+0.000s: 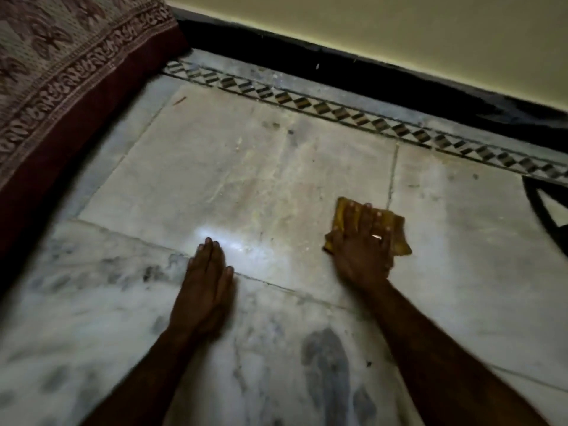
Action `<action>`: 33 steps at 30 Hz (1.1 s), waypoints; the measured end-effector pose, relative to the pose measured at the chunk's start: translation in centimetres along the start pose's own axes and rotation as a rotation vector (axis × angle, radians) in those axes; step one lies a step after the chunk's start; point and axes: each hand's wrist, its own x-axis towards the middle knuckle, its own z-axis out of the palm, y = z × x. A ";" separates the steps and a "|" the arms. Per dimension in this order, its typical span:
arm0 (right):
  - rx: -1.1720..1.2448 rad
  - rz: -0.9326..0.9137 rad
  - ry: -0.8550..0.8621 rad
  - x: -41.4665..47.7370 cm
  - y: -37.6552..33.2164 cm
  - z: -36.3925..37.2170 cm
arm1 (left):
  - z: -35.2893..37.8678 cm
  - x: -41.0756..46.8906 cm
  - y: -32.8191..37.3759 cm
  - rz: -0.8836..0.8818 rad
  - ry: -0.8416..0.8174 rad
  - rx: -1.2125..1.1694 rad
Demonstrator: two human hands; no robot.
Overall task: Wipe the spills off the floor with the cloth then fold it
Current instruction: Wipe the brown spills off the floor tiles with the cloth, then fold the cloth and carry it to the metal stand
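Observation:
A small yellow cloth (399, 233) lies flat on the pale marble floor (246, 179), right of centre. My right hand (364, 241) presses down on it, fingers spread over the cloth, a ring on one finger. My left hand (206, 285) rests palm-down on the bare floor to the left, fingers together, holding nothing. Faint smears and small dark specks (272, 126) mark the tile beyond the hands. A bright wet-looking glare (227, 238) sits just ahead of my left hand.
A patterned bedspread with a dark red edge (61, 87) hangs at the left. A black skirting and cream wall (368, 32) run along the back behind an inlaid tile border (338, 110). A dark floor inlay (544, 210) shows at the right edge.

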 end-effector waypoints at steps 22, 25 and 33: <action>0.113 -0.641 -0.008 -10.4 -6.3 0.2 | 3.2 -2.8 6.6 -0.157 -0.022 -0.308; 0.251 -0.589 -0.016 -9.1 -6.7 -0.5 | 2.1 -2.4 8.4 -0.199 0.015 -0.561; 1.157 -0.115 -0.453 -5.8 -7.1 -8.9 | -2.1 -0.3 12.1 -0.327 -0.116 -1.237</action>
